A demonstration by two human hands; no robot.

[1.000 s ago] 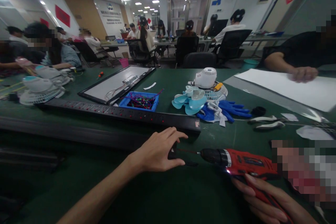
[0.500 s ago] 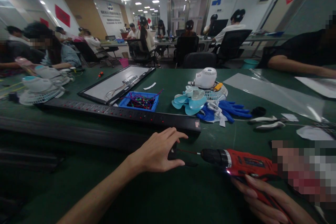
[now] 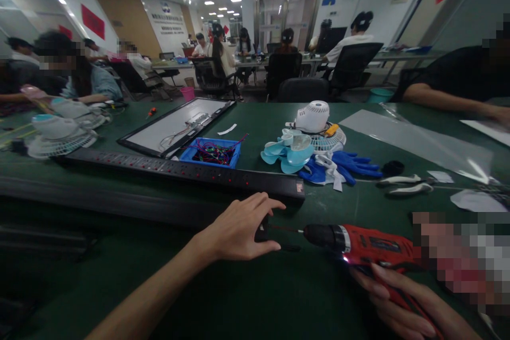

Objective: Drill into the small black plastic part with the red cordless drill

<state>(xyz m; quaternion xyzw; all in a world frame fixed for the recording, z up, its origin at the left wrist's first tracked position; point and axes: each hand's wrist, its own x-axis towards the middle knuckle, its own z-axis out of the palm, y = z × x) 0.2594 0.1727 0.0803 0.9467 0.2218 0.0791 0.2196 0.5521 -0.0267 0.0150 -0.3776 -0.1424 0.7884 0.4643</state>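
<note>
On surface (image 3: 255, 297), behind socket strip (image 3: 183, 171): tray (image 3: 236, 155), with wires (image 3: 213, 154) inside. Right of tray: fan blades (image 3: 299, 150), then gloves (image 3: 353, 162), then pliers (image 3: 410, 189). Before pliers, in right hand (image 3: 426, 293): drill (image 3: 360, 240).

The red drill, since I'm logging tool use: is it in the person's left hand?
No, the red drill is held in the right hand.

The wall sign (image 3: 169, 27) and the label (image 3: 299, 186) on the black power strip (image 3: 191, 171) are too blurred to read.

In front of the socket strip (image 3: 179, 171), the left hand (image 3: 239, 229) lies on a black bar (image 3: 159, 208); right of the strip, the right hand (image 3: 402, 295) holds a red drill (image 3: 366, 241).
</note>
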